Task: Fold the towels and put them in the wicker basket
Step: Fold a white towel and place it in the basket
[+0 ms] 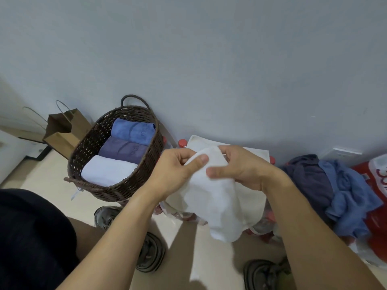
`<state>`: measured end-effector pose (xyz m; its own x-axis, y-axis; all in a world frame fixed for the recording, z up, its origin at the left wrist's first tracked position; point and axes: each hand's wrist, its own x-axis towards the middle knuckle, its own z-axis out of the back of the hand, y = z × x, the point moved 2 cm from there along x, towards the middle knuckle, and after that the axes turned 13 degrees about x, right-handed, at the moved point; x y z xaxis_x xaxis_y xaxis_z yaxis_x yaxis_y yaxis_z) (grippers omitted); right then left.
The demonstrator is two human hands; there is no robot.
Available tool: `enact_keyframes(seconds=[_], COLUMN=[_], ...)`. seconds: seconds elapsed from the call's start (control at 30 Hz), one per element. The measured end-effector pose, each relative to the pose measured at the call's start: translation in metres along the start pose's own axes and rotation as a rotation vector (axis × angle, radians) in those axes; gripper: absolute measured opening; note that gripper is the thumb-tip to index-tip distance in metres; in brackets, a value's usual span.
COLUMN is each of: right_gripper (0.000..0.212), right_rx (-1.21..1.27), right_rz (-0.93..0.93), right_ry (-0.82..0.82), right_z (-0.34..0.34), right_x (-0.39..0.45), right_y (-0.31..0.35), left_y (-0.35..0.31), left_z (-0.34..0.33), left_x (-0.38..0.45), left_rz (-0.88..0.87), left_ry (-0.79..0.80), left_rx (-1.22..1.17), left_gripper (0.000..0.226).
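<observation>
While both hands pinch it, white towel (211,197) droops.

Pale glossy floor (50,185) carries everything here. Against the wall stands the dark wicker basket (88,155), and just left of it, by the wall, a brown paper bag (62,132) stands open. On the right, a heap of dark and blue towels (335,195) rests on red-and-white packaging (377,227) near the wall. Closer in, grey shoes (150,252) sit on the floor, one partly behind the basket.
</observation>
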<state>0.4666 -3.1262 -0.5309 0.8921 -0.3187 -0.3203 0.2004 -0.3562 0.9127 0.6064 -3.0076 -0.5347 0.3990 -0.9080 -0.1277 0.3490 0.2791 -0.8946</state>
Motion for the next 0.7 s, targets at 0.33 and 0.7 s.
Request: enact_keyframes(seconds=[0.33, 0.7], right_gripper=[0.017, 0.023], right_rx=[-0.271, 0.222], right_rz=[-0.442, -0.366], right_ry=[0.096, -0.159], right_z=[0.045, 0.115], right_x=[-0.025, -0.063], right_y=[-0.024, -0.054], left_y=[0.011, 0.047], left_z=[0.018, 0.025], left_x=[0.006, 0.017], left_rz=[0.079, 0.113], left_ry=[-0.264, -0.282], left_rx=[-0.244, -0.131], left_gripper=[0.018, 0.01])
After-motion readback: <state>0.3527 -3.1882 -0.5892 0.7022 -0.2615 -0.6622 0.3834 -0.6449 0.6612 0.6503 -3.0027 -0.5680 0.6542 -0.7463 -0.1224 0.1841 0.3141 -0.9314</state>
